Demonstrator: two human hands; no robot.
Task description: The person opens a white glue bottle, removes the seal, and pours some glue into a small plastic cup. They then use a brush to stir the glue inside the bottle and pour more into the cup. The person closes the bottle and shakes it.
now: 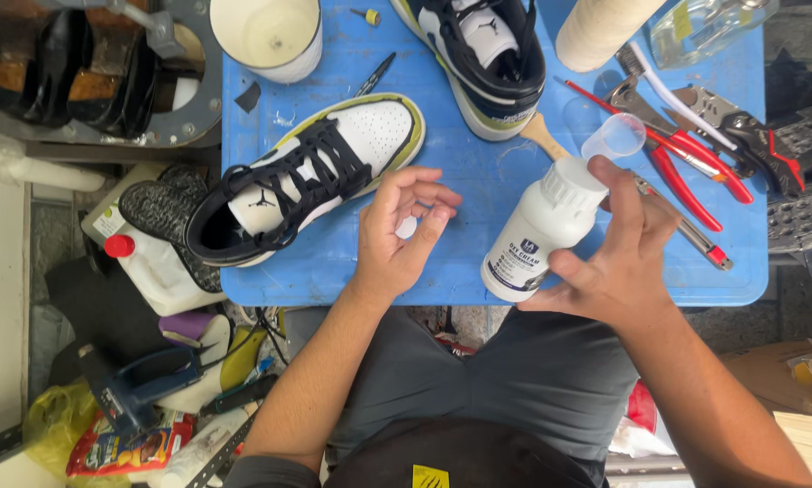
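Seemingly white bottle [540, 237] in right hand [625, 262]

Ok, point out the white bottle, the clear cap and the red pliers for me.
white bottle [542, 226], head view, on its white body above the label.
clear cap [616, 136], head view, on its side wall.
red pliers [695, 172], head view, on a red handle.

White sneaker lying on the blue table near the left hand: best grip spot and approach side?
Judging by pose, grip the white sneaker at the heel collar, lower left, coming from the table's left edge. The opening faces up there, so fingers can hook inside while the thumb presses the heel. The left hand is nearest; the right hand holds the white bottle.
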